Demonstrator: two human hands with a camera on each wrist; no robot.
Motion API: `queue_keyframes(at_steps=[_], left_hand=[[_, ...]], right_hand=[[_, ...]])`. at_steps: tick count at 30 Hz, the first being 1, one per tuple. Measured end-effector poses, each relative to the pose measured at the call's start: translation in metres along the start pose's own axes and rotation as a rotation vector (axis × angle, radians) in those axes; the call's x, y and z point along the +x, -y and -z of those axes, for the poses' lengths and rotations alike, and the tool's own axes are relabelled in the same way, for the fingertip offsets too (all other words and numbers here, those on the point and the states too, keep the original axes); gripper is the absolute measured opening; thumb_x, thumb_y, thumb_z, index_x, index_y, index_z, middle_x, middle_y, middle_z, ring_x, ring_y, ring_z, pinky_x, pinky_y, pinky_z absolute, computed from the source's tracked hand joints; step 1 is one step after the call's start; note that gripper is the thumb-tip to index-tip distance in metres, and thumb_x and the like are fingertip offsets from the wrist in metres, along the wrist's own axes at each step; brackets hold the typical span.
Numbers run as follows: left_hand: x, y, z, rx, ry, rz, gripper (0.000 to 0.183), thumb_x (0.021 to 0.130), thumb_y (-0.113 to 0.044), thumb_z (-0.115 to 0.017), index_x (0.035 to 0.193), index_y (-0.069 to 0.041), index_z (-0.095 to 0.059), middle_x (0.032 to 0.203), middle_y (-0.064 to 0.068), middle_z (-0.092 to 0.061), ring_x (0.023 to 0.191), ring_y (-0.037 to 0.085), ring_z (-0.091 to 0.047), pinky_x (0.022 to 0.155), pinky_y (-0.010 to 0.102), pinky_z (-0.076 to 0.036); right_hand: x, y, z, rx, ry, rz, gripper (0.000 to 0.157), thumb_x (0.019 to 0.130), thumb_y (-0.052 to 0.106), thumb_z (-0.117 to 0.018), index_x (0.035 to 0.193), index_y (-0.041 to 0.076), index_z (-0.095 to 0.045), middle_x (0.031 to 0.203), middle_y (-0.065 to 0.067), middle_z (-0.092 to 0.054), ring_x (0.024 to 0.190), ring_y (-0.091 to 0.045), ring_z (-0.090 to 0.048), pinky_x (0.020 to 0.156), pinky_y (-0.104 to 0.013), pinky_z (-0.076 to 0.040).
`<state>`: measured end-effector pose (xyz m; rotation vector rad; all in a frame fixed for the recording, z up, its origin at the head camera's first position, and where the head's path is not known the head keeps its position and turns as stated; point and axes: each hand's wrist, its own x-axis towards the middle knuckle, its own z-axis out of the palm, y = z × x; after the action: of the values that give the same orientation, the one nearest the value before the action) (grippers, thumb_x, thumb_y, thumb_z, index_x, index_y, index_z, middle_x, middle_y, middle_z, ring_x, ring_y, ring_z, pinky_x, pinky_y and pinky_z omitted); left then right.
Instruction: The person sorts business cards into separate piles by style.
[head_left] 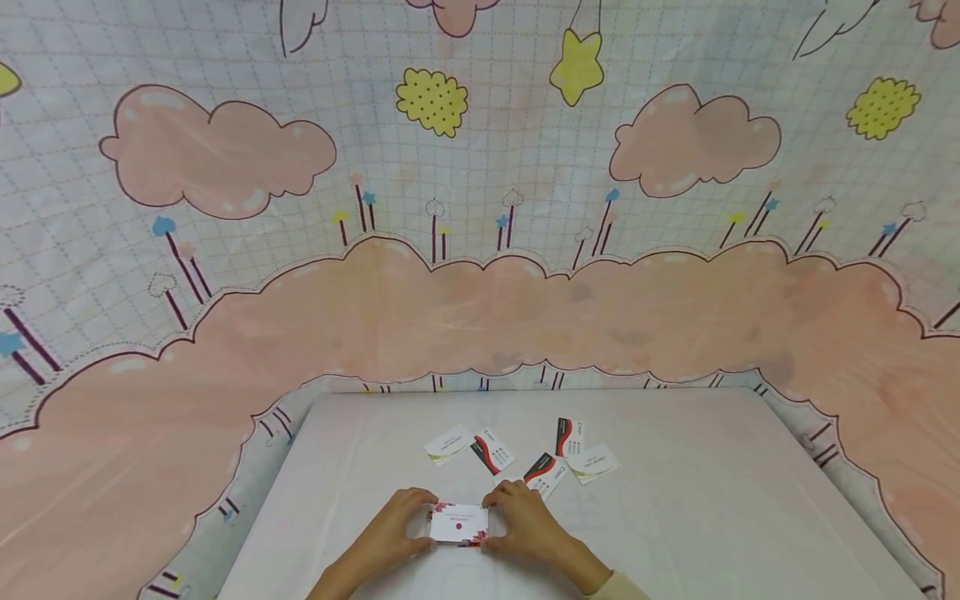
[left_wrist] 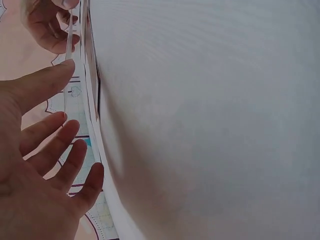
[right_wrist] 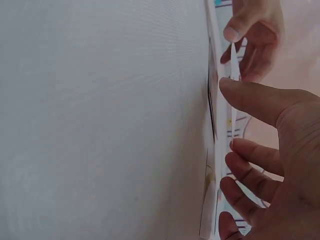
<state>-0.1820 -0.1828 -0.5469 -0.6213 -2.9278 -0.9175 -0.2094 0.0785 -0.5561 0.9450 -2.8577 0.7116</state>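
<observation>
A white business card (head_left: 459, 523) with red floral corners and a small red dot is held by both hands, one at each short end. My left hand (head_left: 408, 527) pinches the card's left end at its corners between thumb and index finger. At the other end, the thumb and index finger of my right hand (head_left: 523, 523) grip the right corners. Seen edge-on in the right wrist view, the card (right_wrist: 234, 65) is a thin white strip held up above the table. The remaining fingers of my left hand (left_wrist: 47, 155) are spread and loosely bent.
Beyond the hands, several other business cards lie on the white table (head_left: 675, 517). Two are white, one at left (head_left: 447, 444) and one at right (head_left: 592, 463). Black-and-red cards (head_left: 492, 451) lie among them. A cartoon-patterned cloth (head_left: 480, 317) rises behind the table.
</observation>
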Motion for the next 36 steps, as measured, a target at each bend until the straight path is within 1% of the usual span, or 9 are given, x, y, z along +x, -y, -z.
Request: queue_keyframes(at_steps=[2, 6, 11, 18, 24, 29, 36], left_hand=[[-0.0009, 0.0013, 0.0001, -0.005, 0.011, 0.005, 0.052, 0.073, -0.018, -0.084, 0.120, -0.012, -0.062, 0.127, 0.003, -0.060, 0.121, 0.030, -0.054, 0.103, 0.050, -0.045], [-0.0022, 0.0029, 0.0003, -0.022, 0.029, 0.029, 0.053, 0.072, -0.020, -0.084, 0.120, -0.012, -0.062, 0.128, 0.005, -0.060, 0.122, 0.031, -0.054, 0.104, 0.052, -0.043], [-0.0031, 0.0053, -0.0010, -0.040, 0.038, 0.046, 0.051, 0.071, -0.020, -0.085, 0.116, -0.012, -0.063, 0.127, 0.007, -0.060, 0.124, 0.034, -0.052, 0.104, 0.055, -0.041], [-0.0042, 0.0071, -0.0025, -0.049, 0.045, 0.059, 0.048, 0.070, -0.019, -0.085, 0.112, -0.014, -0.064, 0.127, 0.008, -0.059, 0.125, 0.036, -0.051, 0.105, 0.058, -0.039], [-0.0039, 0.0072, -0.0022, -0.037, 0.054, 0.049, 0.048, 0.070, -0.022, -0.085, 0.113, -0.012, -0.064, 0.126, 0.007, -0.060, 0.124, 0.036, -0.050, 0.104, 0.059, -0.038], [-0.0039, 0.0074, -0.0020, -0.031, 0.069, 0.050, 0.052, 0.071, -0.024, -0.085, 0.116, -0.009, -0.064, 0.128, 0.008, -0.059, 0.125, 0.036, -0.049, 0.105, 0.060, -0.036], [-0.0048, 0.0084, -0.0027, -0.033, 0.075, 0.072, 0.061, 0.069, -0.022, -0.085, 0.122, -0.006, -0.061, 0.130, 0.011, -0.057, 0.126, 0.037, -0.048, 0.105, 0.059, -0.036]], right_hand=[[0.0006, 0.0010, -0.0017, -0.018, 0.004, 0.001, 0.047, 0.067, 0.041, -0.086, 0.105, 0.019, -0.068, 0.102, 0.008, -0.062, 0.098, -0.013, -0.053, 0.080, -0.030, -0.043], [0.0026, 0.0038, -0.0036, -0.032, 0.032, -0.029, 0.047, 0.068, 0.044, -0.085, 0.106, 0.021, -0.069, 0.103, 0.009, -0.061, 0.099, -0.012, -0.053, 0.082, -0.031, -0.042], [0.0039, 0.0077, -0.0057, -0.034, 0.054, -0.059, 0.046, 0.068, 0.044, -0.086, 0.105, 0.022, -0.070, 0.103, 0.010, -0.060, 0.099, -0.012, -0.052, 0.081, -0.032, -0.041], [0.0038, 0.0096, -0.0073, -0.062, 0.051, -0.065, 0.044, 0.067, 0.044, -0.086, 0.103, 0.023, -0.070, 0.101, 0.010, -0.059, 0.099, -0.012, -0.051, 0.081, -0.032, -0.039], [0.0029, 0.0097, -0.0066, -0.100, 0.041, -0.053, 0.044, 0.068, 0.046, -0.084, 0.104, 0.025, -0.071, 0.101, 0.011, -0.059, 0.099, -0.012, -0.051, 0.077, -0.031, -0.032], [0.0026, 0.0090, -0.0065, -0.104, 0.053, -0.055, 0.045, 0.069, 0.046, -0.083, 0.106, 0.025, -0.071, 0.104, 0.012, -0.060, 0.100, -0.011, -0.051, 0.076, -0.030, -0.030], [0.0002, 0.0078, -0.0077, -0.100, 0.049, -0.065, 0.050, 0.070, 0.047, -0.082, 0.113, 0.024, -0.069, 0.109, 0.010, -0.061, 0.103, -0.012, -0.052, 0.078, -0.032, -0.033]])
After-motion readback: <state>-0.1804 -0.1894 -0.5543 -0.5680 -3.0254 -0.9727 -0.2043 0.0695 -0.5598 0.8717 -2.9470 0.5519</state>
